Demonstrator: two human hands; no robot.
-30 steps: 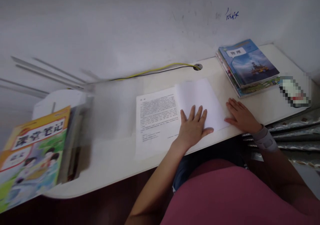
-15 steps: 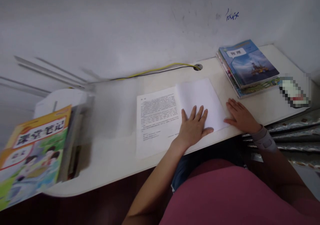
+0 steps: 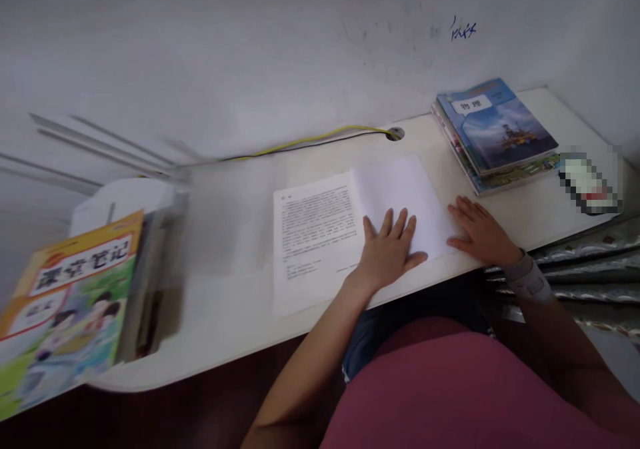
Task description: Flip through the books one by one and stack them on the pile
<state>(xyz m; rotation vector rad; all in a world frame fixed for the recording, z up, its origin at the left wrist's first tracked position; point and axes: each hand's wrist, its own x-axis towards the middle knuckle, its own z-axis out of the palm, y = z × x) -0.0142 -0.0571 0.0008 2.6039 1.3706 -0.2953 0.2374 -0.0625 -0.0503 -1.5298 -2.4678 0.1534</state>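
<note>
A white printed sheet point(image 3: 313, 236) lies on the white desk point(image 3: 225, 316), its right part folded over so a blank face point(image 3: 395, 189) shows. My left hand point(image 3: 390, 252) lies flat on the folded part, fingers spread, near the front edge of the desk. My right hand point(image 3: 480, 232) rests flat on the desk at the sheet's right edge, fingers stretched out. A grey band is round my right wrist point(image 3: 530, 279). Neither hand holds anything.
A stack of books with a blue cover point(image 3: 495, 132) lies at the back right. Colourful books point(image 3: 65, 302) stand at the left end. A yellow cable point(image 3: 310, 141) runs along the wall to a hole in the desk point(image 3: 395, 133). A blurred-out object point(image 3: 590, 182) sits far right.
</note>
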